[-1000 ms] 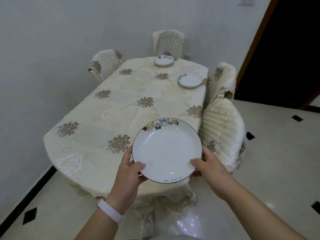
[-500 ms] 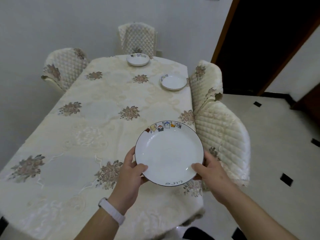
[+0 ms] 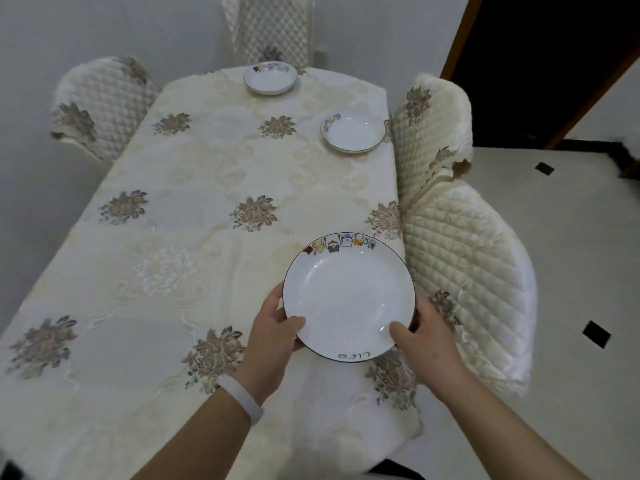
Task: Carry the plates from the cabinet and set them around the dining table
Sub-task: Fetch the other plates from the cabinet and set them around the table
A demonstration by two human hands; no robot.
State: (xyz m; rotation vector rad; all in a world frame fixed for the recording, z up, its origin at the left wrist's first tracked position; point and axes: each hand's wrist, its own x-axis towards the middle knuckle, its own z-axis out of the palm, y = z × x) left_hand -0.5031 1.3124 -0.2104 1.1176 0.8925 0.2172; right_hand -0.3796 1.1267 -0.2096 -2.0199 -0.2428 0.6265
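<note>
dining table (image 3: pixel 214 174) | plate (image 3: pixel 348 299) between left hand (image 3: pixel 273 337), right hand (image 3: pixel 424 341) (both gripping)

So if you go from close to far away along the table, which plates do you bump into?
White round plate with little cartoon pictures, held in both hands → white plate by the right-side quilted chair → white plate at the far end.

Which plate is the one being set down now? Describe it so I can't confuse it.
On the dining table, near its right edge, both hands hold the held plate. Unlike the two far plates, its rim shows colourful cartoon figures.
</note>
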